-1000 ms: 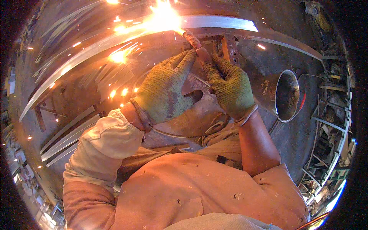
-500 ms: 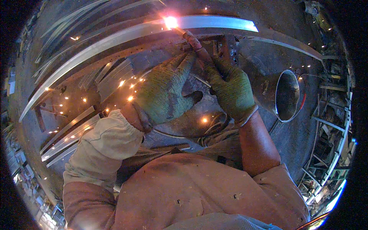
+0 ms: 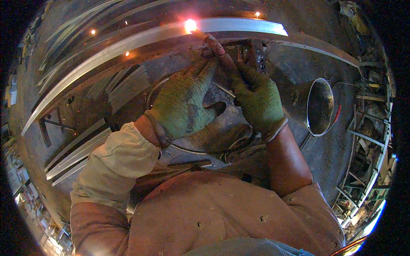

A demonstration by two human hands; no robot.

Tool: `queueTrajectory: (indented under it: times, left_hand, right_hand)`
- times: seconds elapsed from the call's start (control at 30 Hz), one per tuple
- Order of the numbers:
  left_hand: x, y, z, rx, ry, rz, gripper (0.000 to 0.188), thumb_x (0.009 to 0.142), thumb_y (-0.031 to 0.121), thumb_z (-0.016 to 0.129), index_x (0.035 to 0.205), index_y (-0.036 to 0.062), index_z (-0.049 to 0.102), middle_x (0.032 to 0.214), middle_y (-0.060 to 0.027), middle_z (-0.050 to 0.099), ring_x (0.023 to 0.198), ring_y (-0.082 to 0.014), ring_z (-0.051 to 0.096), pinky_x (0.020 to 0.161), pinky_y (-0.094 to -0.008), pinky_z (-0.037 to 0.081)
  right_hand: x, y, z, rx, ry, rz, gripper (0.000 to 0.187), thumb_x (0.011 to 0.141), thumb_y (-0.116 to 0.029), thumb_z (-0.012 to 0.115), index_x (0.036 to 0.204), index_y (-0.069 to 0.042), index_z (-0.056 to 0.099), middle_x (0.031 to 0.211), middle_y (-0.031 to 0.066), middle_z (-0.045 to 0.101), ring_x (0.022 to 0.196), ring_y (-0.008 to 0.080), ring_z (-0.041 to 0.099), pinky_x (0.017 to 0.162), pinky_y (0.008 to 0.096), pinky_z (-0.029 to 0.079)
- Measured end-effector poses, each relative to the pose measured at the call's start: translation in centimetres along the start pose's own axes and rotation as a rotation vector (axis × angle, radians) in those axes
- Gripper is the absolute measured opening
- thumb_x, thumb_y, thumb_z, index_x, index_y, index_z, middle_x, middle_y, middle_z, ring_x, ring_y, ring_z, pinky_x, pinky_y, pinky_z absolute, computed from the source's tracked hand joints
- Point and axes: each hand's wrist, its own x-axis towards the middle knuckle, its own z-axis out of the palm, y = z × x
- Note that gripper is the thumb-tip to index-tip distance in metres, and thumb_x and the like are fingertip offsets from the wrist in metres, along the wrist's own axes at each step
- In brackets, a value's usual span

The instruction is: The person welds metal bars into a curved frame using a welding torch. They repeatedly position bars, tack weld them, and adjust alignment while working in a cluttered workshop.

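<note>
My right hand (image 3: 259, 98), in a green glove with a light cuff, is closed around a welding torch (image 3: 218, 50). The torch's nozzle points up and left to a bright pink-white glow on a long, shiny metal bar (image 3: 243, 25). My left hand (image 3: 183, 100), gloved the same way, has its fingers stretched out toward the torch and its thumb spread apart. Its fingertips lie close beside the torch body; whether they touch it I cannot tell. The glow hides the exact spot where nozzle and bar meet.
An open-ended metal cylinder (image 3: 320, 106) lies at the right. Flat metal strips (image 3: 81, 151) lie at the left, with more at the upper left. A ladder-like metal frame (image 3: 371, 158) runs along the far right. A few sparks fly near the bar.
The many sparks scattered at the left have mostly gone; a few now show around the bar. Both hands, the torch and the glow stay in nearly the same place.
</note>
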Motion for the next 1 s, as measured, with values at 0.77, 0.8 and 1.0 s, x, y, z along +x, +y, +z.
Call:
queueTrajectory:
  times: [0.77, 0.8, 1.0]
  left_hand:
    - [-0.1, 0.3, -0.6, 0.112, -0.001, 0.019, 0.091, 0.085, 0.029, 0.092, 0.161, -0.0044, 0.054, 0.147, -0.0334, 0.068, 0.128, -0.0538, 0.070, 0.110, -0.0571, 0.060]
    - [0.0, 0.3, -0.7, 0.093, -0.004, 0.030, 0.092, 0.085, 0.029, 0.092, 0.162, -0.0046, 0.054, 0.147, -0.0336, 0.068, 0.128, -0.0537, 0.071, 0.109, -0.0569, 0.060]
    - [-0.1, 0.6, -0.9, 0.098, 0.016, 0.070, 0.095, 0.086, 0.029, 0.092, 0.164, -0.0051, 0.050, 0.149, -0.0334, 0.067, 0.128, -0.0531, 0.071, 0.110, -0.0566, 0.060]
  right_hand:
    - [0.0, 1.0, 0.5, 0.071, 0.006, 0.059, 0.038, 0.115, -0.039, 0.067, 0.139, -0.014, 0.082, 0.118, 0.0226, 0.084, 0.105, 0.0445, 0.082, 0.088, 0.0523, 0.066]
    - [0.0, 1.0, 0.5, 0.081, 0.003, 0.078, 0.038, 0.115, -0.037, 0.067, 0.141, -0.012, 0.081, 0.116, 0.0196, 0.084, 0.101, 0.0383, 0.079, 0.085, 0.0488, 0.064]
    - [-0.1, -0.5, -0.2, 0.013, -0.054, 0.164, 0.043, 0.118, -0.028, 0.069, 0.156, -0.010, 0.074, 0.105, 0.0008, 0.079, 0.082, 0.0069, 0.061, 0.072, 0.0297, 0.054]
